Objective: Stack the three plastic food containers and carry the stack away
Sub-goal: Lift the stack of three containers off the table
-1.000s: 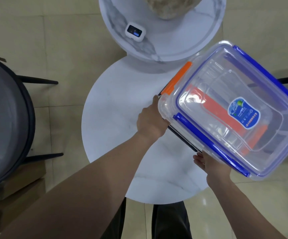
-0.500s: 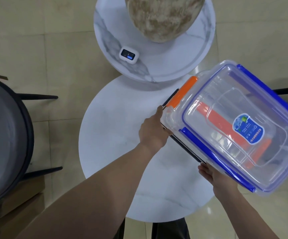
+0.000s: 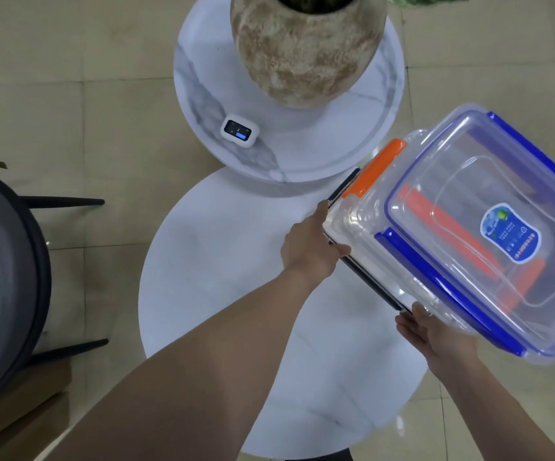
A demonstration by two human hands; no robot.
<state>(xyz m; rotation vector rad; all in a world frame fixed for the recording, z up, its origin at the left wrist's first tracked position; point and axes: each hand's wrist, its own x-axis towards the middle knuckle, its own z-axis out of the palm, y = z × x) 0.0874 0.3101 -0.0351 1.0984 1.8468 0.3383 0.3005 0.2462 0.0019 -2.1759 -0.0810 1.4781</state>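
Observation:
A stack of clear plastic food containers hangs in the air over the right edge of the round white table. The top box has blue clips and a blue label. Under it shows a box with orange clips, and a dark-rimmed one peeks out at the bottom. My left hand grips the stack's near left corner. My right hand holds it from below at the near edge. The stack tilts slightly and hides most of the lower boxes.
A higher round marble table at the back carries a large stone-coloured vase and a small white device with a screen. A dark chair stands at the left. Beige tiled floor surrounds the tables.
The view has tilted up, so the tables and stack sit lower in the picture and the vase shows more. Both hands keep the same grip on the stack.

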